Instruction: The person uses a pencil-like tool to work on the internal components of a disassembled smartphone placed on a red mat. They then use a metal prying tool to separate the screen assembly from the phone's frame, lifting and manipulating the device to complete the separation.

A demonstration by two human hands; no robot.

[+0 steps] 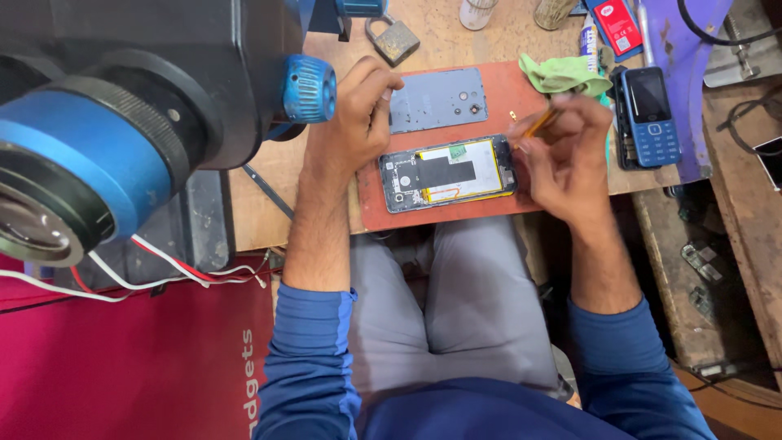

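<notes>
— What have you got there?

— An opened phone (450, 173), lying flat and face down on my red mat (497, 210) with its back removed. It sits lengthwise near the mat's front edge. The insides show: a big pale battery with a yellow border across the middle and right, and a dark plate over the left part, all in a grey frame.

— And the tool?

— A thin stick with an orange handle (539, 124), pinched in my right hand (570, 159) and tilted down so its tip meets the phone's right end.

— The other hand?

— My left hand (352, 122) rests at the phone's left end, by the mat's left edge.
</notes>
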